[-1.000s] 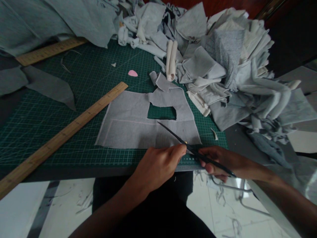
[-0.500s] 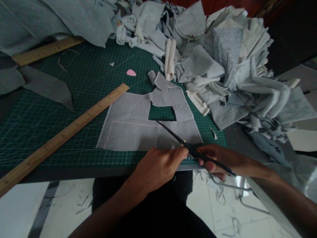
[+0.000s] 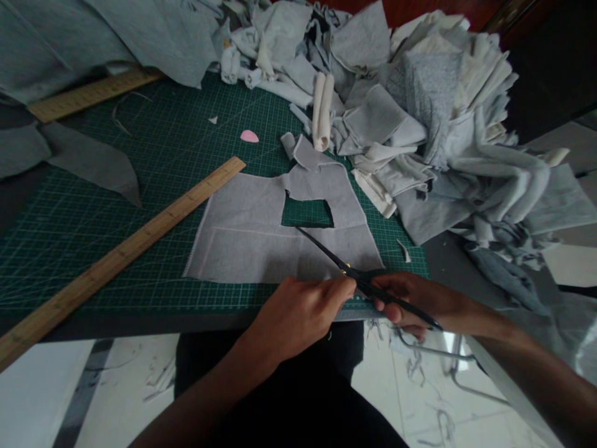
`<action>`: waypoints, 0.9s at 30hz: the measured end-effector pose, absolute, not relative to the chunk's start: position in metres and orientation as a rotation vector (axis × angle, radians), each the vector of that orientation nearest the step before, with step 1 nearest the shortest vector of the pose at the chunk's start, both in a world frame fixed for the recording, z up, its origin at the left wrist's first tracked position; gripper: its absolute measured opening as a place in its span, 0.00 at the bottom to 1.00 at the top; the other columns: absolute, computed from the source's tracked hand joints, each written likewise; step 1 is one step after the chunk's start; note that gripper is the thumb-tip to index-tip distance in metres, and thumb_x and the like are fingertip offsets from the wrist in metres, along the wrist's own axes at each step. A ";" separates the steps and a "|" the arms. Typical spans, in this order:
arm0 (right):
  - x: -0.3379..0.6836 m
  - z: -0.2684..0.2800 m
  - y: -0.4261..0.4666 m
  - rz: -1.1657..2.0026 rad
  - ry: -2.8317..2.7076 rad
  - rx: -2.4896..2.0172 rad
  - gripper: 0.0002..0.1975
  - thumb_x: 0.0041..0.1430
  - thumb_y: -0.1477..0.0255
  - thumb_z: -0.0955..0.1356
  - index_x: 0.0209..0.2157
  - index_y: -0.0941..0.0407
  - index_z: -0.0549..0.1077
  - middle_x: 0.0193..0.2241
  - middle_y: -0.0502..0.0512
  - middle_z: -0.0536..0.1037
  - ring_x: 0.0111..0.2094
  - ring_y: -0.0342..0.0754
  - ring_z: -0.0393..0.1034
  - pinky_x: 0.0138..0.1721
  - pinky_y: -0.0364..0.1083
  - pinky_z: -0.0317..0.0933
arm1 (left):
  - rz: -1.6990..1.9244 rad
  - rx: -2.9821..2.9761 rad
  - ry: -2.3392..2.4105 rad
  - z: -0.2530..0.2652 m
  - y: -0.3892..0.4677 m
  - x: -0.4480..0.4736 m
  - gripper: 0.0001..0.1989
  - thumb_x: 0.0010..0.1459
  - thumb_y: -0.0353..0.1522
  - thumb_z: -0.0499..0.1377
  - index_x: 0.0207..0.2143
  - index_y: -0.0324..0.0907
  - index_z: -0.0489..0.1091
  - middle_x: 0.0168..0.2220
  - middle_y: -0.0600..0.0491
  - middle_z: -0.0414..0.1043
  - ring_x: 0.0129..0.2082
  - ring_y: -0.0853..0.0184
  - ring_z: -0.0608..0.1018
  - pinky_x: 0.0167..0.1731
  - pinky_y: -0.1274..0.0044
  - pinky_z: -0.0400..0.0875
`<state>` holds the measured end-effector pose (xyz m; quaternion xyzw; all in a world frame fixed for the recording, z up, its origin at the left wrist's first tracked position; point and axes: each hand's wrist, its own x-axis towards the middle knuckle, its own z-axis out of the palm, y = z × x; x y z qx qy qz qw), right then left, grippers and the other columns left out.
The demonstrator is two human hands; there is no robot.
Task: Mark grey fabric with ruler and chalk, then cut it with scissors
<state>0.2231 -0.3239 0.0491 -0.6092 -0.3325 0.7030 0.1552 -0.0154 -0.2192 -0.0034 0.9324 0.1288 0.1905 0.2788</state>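
A grey fabric piece (image 3: 247, 255) lies flat, with a four-sided cutout in its middle and faint chalk lines below that. My right hand (image 3: 405, 302) is closed around the handles of black scissors (image 3: 326, 252). The blades look closed or nearly so, lying across the fabric with their tip at the cutout's lower edge. My left hand (image 3: 303, 314) is closed at the fabric's near edge, apparently pinching it. Its fingertips are beside the scissors' pivot, and what lies under them is hidden.
Beneath is a green cutting mat (image 3: 172, 124). A wooden ruler (image 3: 125, 255) slants over it and touches the fabric's left side. Behind lie pink chalk (image 3: 249, 135) and a rolled cream cloth (image 3: 323, 112). Heaped grey cloth (image 3: 373, 118) fills the back right; another ruler (image 3: 93, 93) lies back left.
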 end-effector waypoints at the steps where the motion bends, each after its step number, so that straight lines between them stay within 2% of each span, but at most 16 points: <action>1: 0.224 0.048 -0.324 2.013 -0.955 -1.743 0.29 0.55 0.46 0.78 0.33 0.54 0.67 0.20 0.39 0.65 0.16 0.34 0.53 0.16 0.36 0.56 | 0.514 2.501 0.348 -0.003 -0.219 -0.015 0.08 0.76 0.27 0.51 0.44 0.42 0.69 0.30 0.58 0.80 0.24 0.72 0.81 0.23 0.81 0.67; 5: 0.227 0.043 -0.326 1.999 -0.977 -1.782 0.28 0.55 0.46 0.78 0.33 0.54 0.67 0.18 0.39 0.64 0.15 0.35 0.55 0.15 0.36 0.57 | 0.527 2.497 0.350 -0.003 -0.219 -0.015 0.08 0.77 0.27 0.51 0.44 0.42 0.69 0.30 0.58 0.80 0.24 0.72 0.81 0.23 0.80 0.66; 10: 0.231 0.040 -0.331 1.980 -1.026 -1.731 0.29 0.58 0.43 0.76 0.35 0.54 0.68 0.20 0.41 0.67 0.16 0.36 0.57 0.17 0.36 0.60 | 0.516 2.498 0.354 -0.003 -0.220 -0.015 0.07 0.76 0.27 0.52 0.44 0.42 0.69 0.30 0.58 0.80 0.24 0.72 0.81 0.23 0.80 0.66; 16: 0.228 0.045 -0.329 1.961 -1.062 -1.688 0.34 0.56 0.37 0.75 0.36 0.55 0.69 0.20 0.41 0.65 0.16 0.35 0.55 0.17 0.36 0.56 | 0.556 2.509 0.358 -0.004 -0.220 -0.015 0.06 0.76 0.27 0.54 0.44 0.42 0.69 0.30 0.59 0.81 0.24 0.71 0.82 0.22 0.79 0.66; 22: 0.224 0.044 -0.330 1.956 -1.012 -1.694 0.29 0.58 0.44 0.77 0.34 0.55 0.69 0.18 0.40 0.65 0.15 0.35 0.54 0.16 0.35 0.55 | 0.562 2.524 0.346 -0.005 -0.221 -0.015 0.08 0.77 0.28 0.51 0.44 0.41 0.70 0.29 0.58 0.79 0.24 0.73 0.80 0.24 0.81 0.67; 27: 0.225 0.036 -0.334 1.946 -0.987 -1.706 0.26 0.61 0.48 0.77 0.34 0.54 0.67 0.19 0.39 0.66 0.15 0.35 0.54 0.15 0.35 0.57 | 0.553 2.542 0.344 -0.007 -0.220 -0.015 0.06 0.77 0.28 0.52 0.45 0.42 0.69 0.29 0.59 0.80 0.24 0.71 0.81 0.22 0.79 0.66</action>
